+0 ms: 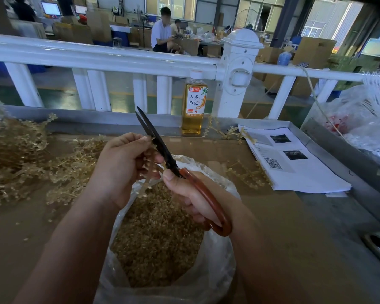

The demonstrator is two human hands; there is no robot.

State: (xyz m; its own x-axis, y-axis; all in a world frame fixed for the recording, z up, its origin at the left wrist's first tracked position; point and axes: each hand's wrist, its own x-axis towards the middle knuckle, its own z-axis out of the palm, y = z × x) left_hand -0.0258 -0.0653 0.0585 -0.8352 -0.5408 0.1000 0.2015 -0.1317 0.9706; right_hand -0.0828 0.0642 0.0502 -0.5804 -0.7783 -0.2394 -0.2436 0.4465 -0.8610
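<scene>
Pinching a sprig upright over the bag, the left hand is holding it beside scissors the right hand is gripping, blades slanting up-left.

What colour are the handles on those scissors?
Reddish-brown handles, gripped by the right hand; head view shows them best.

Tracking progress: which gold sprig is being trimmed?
The sprig gripped in the left hand, above the bag, against the scissors; the others lie on the table.
</scene>
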